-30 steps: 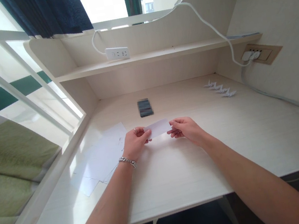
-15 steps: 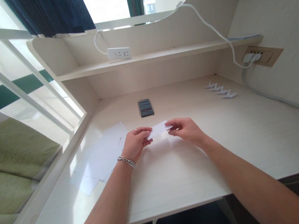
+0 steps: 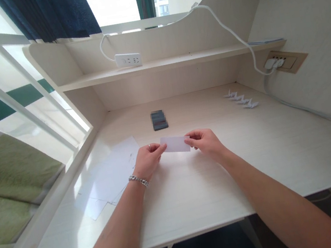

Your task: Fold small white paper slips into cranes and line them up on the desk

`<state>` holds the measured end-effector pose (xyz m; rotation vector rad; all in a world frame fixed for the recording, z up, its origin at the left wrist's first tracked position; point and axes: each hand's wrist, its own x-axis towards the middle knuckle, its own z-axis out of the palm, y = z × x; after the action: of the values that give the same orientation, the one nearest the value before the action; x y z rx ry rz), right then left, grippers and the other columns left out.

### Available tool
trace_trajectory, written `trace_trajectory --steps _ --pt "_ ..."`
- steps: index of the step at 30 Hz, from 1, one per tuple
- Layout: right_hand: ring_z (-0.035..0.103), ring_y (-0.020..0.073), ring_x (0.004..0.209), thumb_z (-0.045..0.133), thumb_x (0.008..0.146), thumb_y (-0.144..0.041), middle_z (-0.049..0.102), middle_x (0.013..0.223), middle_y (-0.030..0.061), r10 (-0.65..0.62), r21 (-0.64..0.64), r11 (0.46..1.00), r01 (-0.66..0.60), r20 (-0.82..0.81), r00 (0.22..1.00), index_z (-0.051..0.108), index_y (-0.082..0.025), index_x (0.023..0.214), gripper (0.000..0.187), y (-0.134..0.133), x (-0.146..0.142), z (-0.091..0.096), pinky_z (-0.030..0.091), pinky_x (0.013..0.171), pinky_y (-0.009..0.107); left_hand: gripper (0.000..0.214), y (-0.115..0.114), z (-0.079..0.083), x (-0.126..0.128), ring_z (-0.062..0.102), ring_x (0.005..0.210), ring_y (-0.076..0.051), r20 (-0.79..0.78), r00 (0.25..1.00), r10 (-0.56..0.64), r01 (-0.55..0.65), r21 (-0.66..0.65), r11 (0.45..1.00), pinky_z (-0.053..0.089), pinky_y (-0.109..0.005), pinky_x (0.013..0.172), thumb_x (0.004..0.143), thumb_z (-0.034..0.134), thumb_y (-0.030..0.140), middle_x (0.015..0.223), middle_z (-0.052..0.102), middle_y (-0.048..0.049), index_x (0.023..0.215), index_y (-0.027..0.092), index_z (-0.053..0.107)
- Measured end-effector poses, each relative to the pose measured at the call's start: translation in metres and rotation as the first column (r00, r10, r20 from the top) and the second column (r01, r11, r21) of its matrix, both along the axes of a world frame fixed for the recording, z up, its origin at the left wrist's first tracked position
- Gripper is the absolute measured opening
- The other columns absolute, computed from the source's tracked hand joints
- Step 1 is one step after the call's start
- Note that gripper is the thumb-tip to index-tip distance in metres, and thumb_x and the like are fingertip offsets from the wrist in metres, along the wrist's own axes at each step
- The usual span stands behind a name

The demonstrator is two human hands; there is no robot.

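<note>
Fingers (image 3: 160, 147) of both hands pinch a folded paper strip (image 3: 175, 144) at its ends. Left hand (image 3: 148, 160) and right hand (image 3: 207, 144) hold it above the surface (image 3: 253, 156).

Desk (image 3: 195, 191), loose sheets (image 3: 111, 177), dark object (image 3: 159, 119), paper cranes (image 3: 242, 99)

My forearms reach forward and converge. My left hand (image 3: 148, 160) and right hand (image 3: 207, 144) face each other, knuckles up, each thumb and forefinger pinched closed, hands near but apart.

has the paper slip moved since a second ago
Yes, slightly: the paper slip has tilted, its right end dropping to about level, but it stays just in front of the dark object on the desk.
</note>
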<state>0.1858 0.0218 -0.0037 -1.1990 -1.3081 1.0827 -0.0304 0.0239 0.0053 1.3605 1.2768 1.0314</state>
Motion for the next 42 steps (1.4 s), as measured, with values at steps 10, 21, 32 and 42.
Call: trace_trajectory --steps 10,21,32,42 --pt "0.052 0.0118 0.056 0.078 0.064 -0.038 0.068 0.071 0.0049 -0.004 -0.044 0.999 0.002 -0.037 0.999 0.073 -0.012 0.087 0.036 0.001 0.002 -0.001 0.043 0.056 0.029 0.037 0.001 -0.001 0.0 0.031 0.049 -0.008 -0.009 1.0 0.019 -0.019 -0.009 1.0 0.023 -0.026 0.049 0.065 0.076 0.05 0.051 0.04 0.005 0.063 0.016 0.063" --pt "0.055 0.0137 0.063 0.069 0.07 -0.039 0.067 0.073 0.0043 -0.035 -0.046 0.998 0.036 0.029 0.999 0.071 -0.015 0.079 0.026 -0.002 0.0 0.004 0.042 0.055 0.027 0.035 -0.003 0.005 0.001 0.033 0.047 -0.009 -0.072 0.997 -0.036 0.035 -0.012 0.999 0.022 -0.026 0.048 0.062 0.076 0.047 0.05 0.044 0.0047 0.057 0.017 0.06" --pt "0.059 0.0156 0.069 0.073 0.069 -0.04 0.067 0.078 0.0051 -0.019 -0.072 0.997 0.018 -0.016 1.0 0.069 -0.017 0.083 0.028 -0.003 0.0 0.003 0.047 0.057 0.027 0.031 -0.003 0.003 0.004 0.045 0.052 -0.009 0.029 0.999 0.018 -0.02 0.073 0.997 0.034 -0.025 0.053 0.069 0.075 0.044 0.054 0.055 0.0012 0.073 0.014 0.068" --pt "0.065 0.0169 0.075 0.076 0.065 -0.032 0.068 0.079 0.0046 -0.02 -0.177 0.984 -0.017 -0.205 0.979 0.065 -0.017 0.079 0.023 -0.007 -0.005 0.009 0.05 0.065 0.027 0.027 -0.007 0.004 0.003 0.057 0.061 -0.013 0.031 0.975 -0.221 0.222 -0.067 0.973 0.044 -0.027 0.061 0.068 0.076 0.037 0.065 0.065 -0.0047 0.073 0.013 0.067"
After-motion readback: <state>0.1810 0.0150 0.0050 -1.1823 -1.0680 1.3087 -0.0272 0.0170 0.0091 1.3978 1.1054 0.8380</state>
